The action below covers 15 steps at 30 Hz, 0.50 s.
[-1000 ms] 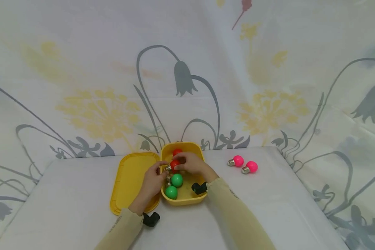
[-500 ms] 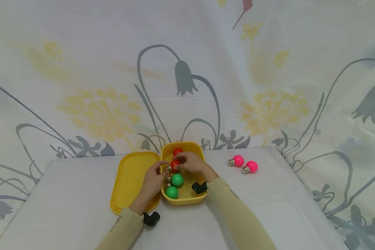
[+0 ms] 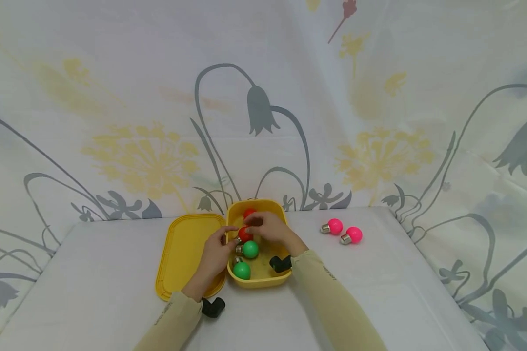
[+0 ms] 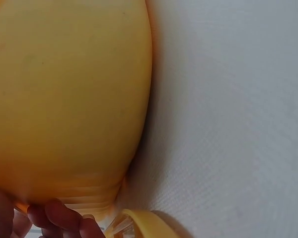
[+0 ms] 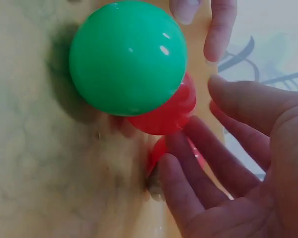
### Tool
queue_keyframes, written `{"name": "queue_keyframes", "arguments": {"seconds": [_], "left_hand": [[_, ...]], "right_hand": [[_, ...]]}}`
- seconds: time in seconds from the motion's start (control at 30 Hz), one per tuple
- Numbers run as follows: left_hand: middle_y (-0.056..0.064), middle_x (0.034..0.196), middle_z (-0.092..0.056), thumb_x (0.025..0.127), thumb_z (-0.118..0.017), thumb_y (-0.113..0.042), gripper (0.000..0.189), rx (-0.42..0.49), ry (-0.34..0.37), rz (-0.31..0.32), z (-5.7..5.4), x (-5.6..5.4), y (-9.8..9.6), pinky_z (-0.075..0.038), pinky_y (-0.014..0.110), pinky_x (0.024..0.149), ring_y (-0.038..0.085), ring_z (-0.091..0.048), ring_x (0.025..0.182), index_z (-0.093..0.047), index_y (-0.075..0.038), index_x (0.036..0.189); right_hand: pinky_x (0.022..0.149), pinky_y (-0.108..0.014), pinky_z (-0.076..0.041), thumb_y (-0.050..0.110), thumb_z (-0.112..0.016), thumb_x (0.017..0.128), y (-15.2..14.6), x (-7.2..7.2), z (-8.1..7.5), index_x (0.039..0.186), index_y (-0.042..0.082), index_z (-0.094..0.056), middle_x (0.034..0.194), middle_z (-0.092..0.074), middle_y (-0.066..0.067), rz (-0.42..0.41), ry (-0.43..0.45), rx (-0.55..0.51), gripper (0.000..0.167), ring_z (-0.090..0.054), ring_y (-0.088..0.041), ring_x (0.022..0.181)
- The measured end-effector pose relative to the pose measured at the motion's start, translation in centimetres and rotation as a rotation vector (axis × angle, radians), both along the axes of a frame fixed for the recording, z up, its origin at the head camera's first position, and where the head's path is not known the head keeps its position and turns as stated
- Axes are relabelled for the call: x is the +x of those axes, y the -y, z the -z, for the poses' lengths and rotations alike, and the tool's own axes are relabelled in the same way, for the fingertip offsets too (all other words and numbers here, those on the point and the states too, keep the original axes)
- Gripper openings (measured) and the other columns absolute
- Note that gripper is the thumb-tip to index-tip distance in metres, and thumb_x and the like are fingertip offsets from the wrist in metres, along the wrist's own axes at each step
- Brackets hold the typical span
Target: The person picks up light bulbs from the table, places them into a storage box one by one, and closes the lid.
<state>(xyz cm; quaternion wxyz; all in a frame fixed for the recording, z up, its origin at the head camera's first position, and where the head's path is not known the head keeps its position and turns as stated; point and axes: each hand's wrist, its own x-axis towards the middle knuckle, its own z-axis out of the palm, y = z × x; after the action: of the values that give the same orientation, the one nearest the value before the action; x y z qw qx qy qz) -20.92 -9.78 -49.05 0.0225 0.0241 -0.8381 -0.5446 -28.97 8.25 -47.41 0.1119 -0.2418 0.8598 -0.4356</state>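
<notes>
The yellow box (image 3: 263,283) holds red and green light bulbs. My right hand (image 3: 271,229) reaches in over a red bulb (image 3: 245,235); in the right wrist view its fingers touch or nearly touch that bulb (image 5: 170,113), and the thumb stands away from it. Beside the box's left wall is my left hand (image 3: 217,249), fingertips near the red bulb's metal base, which is partly hidden. Closer to me lie two green bulbs, one (image 3: 251,249) next to the red bulb and another (image 3: 242,271) at the near left corner. A second red bulb (image 3: 249,213) sits at the far end.
Left of the box lies its yellow lid (image 3: 182,263), partly under my left hand and forearm. Two pink bulbs, one (image 3: 335,226) farther and one (image 3: 354,234) nearer, lie on the white table to the right. A patterned cloth (image 3: 263,161) hangs behind the table.
The red bulb under my right hand has settled lower into the box, and my right fingers have loosened from it. Both green bulbs have shifted and turned slightly. My left hand has barely moved.
</notes>
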Motion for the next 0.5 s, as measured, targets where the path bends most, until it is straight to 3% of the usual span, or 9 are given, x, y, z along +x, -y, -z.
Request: {"name": "queue_keyframes", "arguments": {"seconds": [0.2, 0.37, 0.5], "left_hand": [[0.009, 0.086, -0.043, 0.094, -0.063, -0.008, 0.029, 0.006, 0.022, -0.014, -0.2, 0.0, -0.1, -0.034, 0.035, 0.072, 0.025, -0.044, 0.088, -0.066, -0.012, 0.123], [0.006, 0.08, -0.038, 0.094, -0.064, -0.009, 0.028, 0.001, 0.008, -0.013, 0.0, -0.2, -0.1, -0.033, 0.035, 0.069, 0.024, -0.043, 0.083, -0.067, -0.012, 0.122], [0.005, 0.08, -0.037, 0.094, -0.064, -0.009, 0.027, 0.007, 0.009, -0.011, 0.2, -0.3, -0.3, -0.033, 0.036, 0.07, 0.024, -0.043, 0.083, -0.067, -0.013, 0.121]], "right_hand": [[0.097, -0.038, -0.048, 0.015, -0.069, 0.094, -0.1, -0.1, -0.4, 0.114, 0.003, -0.071, 0.11, -0.07, -0.007, 0.033, -0.033, -0.121, 0.023, -0.063, -0.023, 0.106], [0.097, -0.039, -0.047, 0.011, -0.067, 0.095, -0.4, 0.0, -0.9, 0.116, -0.001, -0.07, 0.114, -0.069, -0.014, 0.05, -0.004, -0.204, 0.024, -0.063, -0.023, 0.107], [0.097, -0.039, -0.047, 0.011, -0.066, 0.095, -1.0, 0.0, -1.5, 0.118, -0.002, -0.068, 0.117, -0.068, -0.017, 0.064, 0.02, -0.213, 0.027, -0.063, -0.024, 0.108]]}}
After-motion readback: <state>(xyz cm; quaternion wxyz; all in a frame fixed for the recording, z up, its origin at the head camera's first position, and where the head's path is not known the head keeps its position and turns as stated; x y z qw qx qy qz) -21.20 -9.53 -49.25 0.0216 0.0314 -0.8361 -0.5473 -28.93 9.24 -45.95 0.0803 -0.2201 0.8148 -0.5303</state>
